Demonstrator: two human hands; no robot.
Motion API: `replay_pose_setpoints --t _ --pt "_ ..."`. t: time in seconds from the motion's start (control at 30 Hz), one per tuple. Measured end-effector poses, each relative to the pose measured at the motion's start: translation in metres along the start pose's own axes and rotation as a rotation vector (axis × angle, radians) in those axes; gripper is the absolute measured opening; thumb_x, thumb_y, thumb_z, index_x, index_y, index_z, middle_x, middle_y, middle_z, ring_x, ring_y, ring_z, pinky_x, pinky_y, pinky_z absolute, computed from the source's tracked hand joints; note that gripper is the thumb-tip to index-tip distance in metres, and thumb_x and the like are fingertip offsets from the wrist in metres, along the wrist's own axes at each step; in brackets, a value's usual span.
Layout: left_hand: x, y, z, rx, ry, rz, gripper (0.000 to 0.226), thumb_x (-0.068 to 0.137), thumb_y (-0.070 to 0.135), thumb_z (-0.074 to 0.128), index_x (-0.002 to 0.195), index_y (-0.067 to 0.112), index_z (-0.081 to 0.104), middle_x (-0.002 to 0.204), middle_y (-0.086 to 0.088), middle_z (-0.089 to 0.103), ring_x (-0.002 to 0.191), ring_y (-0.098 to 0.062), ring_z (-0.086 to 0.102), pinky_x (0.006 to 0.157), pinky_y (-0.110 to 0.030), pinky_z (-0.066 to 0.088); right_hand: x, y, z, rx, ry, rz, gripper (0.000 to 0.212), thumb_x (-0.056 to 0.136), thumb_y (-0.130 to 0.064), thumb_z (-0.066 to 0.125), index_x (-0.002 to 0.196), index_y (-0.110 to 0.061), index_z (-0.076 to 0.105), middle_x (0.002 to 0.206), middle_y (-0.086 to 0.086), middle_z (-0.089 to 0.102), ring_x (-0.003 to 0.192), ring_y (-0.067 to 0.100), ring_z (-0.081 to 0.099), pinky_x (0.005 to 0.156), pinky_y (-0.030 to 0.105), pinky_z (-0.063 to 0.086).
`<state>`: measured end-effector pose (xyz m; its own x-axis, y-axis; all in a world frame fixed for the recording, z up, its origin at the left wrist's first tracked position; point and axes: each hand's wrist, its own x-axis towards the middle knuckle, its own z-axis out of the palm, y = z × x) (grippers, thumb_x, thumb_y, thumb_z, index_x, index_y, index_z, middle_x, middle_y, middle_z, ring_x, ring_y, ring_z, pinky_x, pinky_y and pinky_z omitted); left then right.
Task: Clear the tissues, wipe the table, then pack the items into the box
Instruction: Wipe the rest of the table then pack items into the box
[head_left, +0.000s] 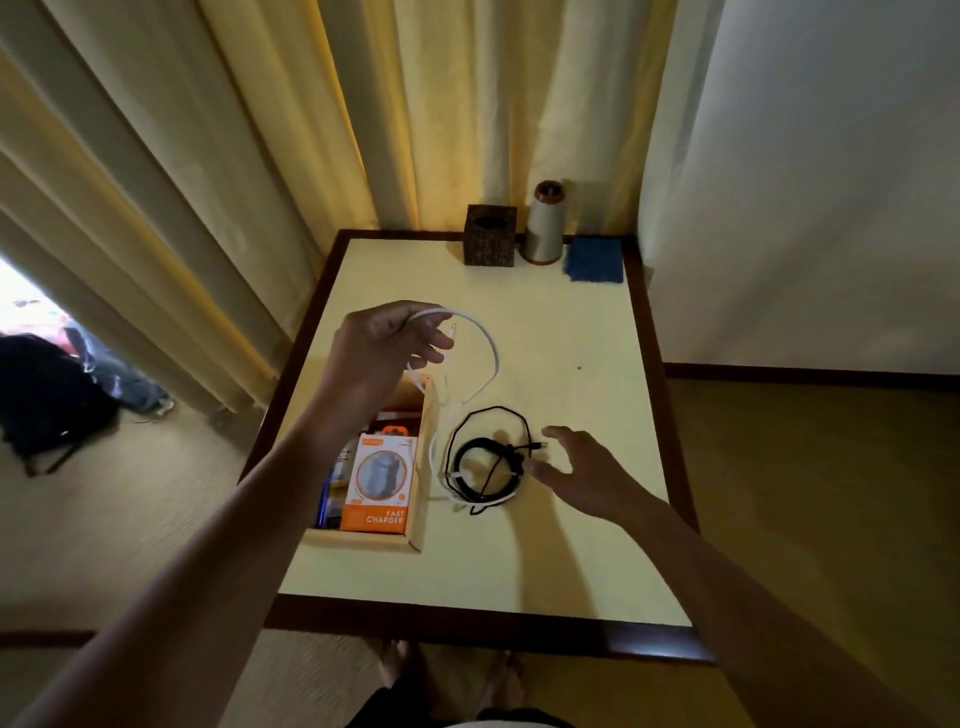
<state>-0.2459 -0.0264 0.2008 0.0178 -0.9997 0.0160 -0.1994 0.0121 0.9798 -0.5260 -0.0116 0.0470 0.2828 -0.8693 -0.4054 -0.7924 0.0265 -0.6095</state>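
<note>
The left hand (384, 345) pinches the white cable (491, 345) aloft, likely to draw it clear of the black cable (485, 457) coiled below, just beside the spread-fingered right hand (587, 470).

far end of the box (358, 540) out of sight behind the left hand (384, 348)

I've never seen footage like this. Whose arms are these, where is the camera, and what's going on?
No machine here: a person wears one camera on the head, looking down at their own hands. The left hand holds a white cable raised above a wooden box, which contains an orange charger package. The right hand is open, beside a coiled black cable lying on the yellow table. At the far edge are a dark tissue box, a grey spool and a blue cloth.
</note>
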Motion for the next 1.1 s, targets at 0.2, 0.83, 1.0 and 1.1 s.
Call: replay_pose_setpoints --t 0.2,0.83,1.0,1.1 --pt "-0.017 -0.005 -0.023 -0.063 0.060 -0.048 0.019 0.103 0.014 0.059 0.115 0.007 0.073 0.101 -0.023 0.075 0.079 -0.027 0.068 0.070 -0.031 0.053 0.025 0.001 0.048 -0.212 -0.118 -0.190 0.042 0.095 -0.016 0.055 0.135 -0.026 0.062 0.148 0.010 0.046 0.131 0.033 0.051 0.107 0.037 0.043" --pt "-0.047 -0.024 -0.077 0.005 0.206 -0.151 0.021 0.096 0.026 0.065 0.103 0.012 0.079 0.077 -0.012 0.065 0.075 -0.026 0.045 0.072 -0.035 0.038 0.044 0.001 -0.039 0.384 0.448 0.036 0.007 0.094 -0.020 0.065 0.090 -0.023 0.070 0.076 -0.003 0.075 0.059 0.012 0.074 0.071 0.026 0.053" --pt "-0.047 -0.003 -0.075 -0.077 0.188 -0.127 0.024 0.103 0.021 0.056 0.099 0.017 0.079 0.076 -0.007 0.064 0.073 -0.019 0.047 0.071 -0.032 0.037 0.066 0.024 -0.040 0.331 0.396 0.207 0.011 0.086 -0.011 0.065 0.092 -0.020 0.064 0.077 0.004 0.076 0.063 0.023 0.076 0.084 0.044 0.060" --pt "-0.043 0.015 -0.074 -0.103 0.199 -0.086 0.025 0.105 0.023 0.053 0.103 0.017 0.077 0.077 -0.005 0.064 0.072 -0.018 0.048 0.071 -0.032 0.037 0.076 0.032 -0.028 0.190 0.312 0.230 0.017 0.089 -0.022 0.059 0.100 -0.022 0.071 0.098 0.006 0.076 0.089 0.031 0.076 0.093 0.045 0.057"
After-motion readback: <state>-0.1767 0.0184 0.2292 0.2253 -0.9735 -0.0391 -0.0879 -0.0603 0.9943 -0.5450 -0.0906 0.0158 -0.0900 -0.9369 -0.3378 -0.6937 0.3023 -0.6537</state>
